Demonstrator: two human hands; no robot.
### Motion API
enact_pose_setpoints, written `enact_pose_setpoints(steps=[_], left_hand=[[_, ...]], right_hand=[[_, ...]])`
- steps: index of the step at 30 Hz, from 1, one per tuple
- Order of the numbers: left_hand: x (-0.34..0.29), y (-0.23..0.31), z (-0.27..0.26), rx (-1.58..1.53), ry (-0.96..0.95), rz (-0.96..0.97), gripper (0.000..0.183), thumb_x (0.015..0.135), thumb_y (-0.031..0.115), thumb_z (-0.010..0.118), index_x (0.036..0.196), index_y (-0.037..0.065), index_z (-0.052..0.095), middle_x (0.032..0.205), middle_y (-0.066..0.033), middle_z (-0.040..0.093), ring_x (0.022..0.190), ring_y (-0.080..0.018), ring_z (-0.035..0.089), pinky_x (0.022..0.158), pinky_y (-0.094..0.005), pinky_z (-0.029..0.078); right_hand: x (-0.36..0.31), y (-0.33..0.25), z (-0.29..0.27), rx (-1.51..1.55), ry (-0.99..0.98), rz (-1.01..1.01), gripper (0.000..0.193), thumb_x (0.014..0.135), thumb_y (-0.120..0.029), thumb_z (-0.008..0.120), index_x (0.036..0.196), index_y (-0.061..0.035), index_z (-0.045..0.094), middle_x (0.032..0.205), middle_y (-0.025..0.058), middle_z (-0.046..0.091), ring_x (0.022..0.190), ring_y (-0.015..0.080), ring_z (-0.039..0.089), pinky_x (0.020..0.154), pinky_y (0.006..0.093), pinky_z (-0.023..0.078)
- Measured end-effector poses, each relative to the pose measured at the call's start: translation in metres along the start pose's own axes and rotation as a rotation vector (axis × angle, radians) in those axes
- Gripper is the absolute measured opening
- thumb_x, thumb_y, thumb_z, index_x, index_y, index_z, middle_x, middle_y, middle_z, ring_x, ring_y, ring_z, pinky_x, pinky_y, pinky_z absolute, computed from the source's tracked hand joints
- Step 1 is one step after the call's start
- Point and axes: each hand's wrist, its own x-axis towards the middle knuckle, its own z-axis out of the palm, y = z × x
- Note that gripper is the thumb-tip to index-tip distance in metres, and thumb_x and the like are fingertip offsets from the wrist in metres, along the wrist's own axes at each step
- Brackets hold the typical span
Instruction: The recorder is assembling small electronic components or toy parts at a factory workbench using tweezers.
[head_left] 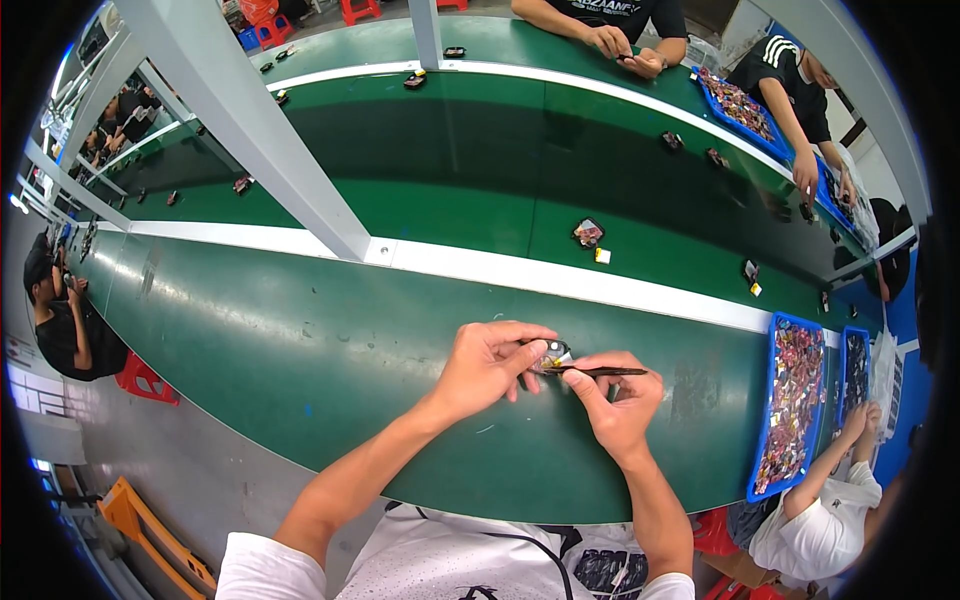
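My left hand (487,366) pinches a small shiny electronic part (554,354) just above the green table (300,350). My right hand (618,398) grips a thin dark tool (600,372), like tweezers, with its tip touching that part. Both hands meet near the middle of the table's near side. The underside of the part is hidden by my fingers.
A blue tray (795,405) full of small parts lies to my right, with a second one (855,365) beyond it. Loose parts (588,233) ride the green conveyor belt behind a white rail (560,275). Other people work across the belt and at both sides. A grey post (260,130) slants overhead.
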Motion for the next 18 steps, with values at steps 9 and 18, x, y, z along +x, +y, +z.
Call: enact_pose_setpoints(steps=[9, 18], left_hand=[[0.0003, -0.0010, -0.0010, 0.007, 0.042, 0.038, 0.025, 0.100, 0.006, 0.062, 0.121, -0.005, 0.069, 0.098, -0.0123, 0.070, 0.068, -0.0137, 0.070, 0.048, -0.0227, 0.050], [-0.0004, -0.0017, 0.0006, 0.011, 0.041, 0.028, 0.025, 0.100, 0.007, 0.062, 0.122, -0.004, 0.068, 0.097, -0.0117, 0.072, 0.067, -0.0124, 0.069, 0.048, -0.0219, 0.049]], right_hand=[[0.0017, -0.0006, 0.0008, -0.043, -0.036, -0.118, 0.017, 0.076, 0.002, 0.083, 0.090, -0.0018, 0.075, 0.088, 0.0084, 0.076, 0.045, 0.0026, 0.043, 0.043, 0.0208, 0.032], [0.0017, 0.0008, 0.0016, -0.072, -0.038, -0.170, 0.017, 0.075, 0.002, 0.084, 0.089, -0.0041, 0.075, 0.086, 0.0084, 0.076, 0.043, 0.0037, 0.043, 0.042, 0.0213, 0.032]])
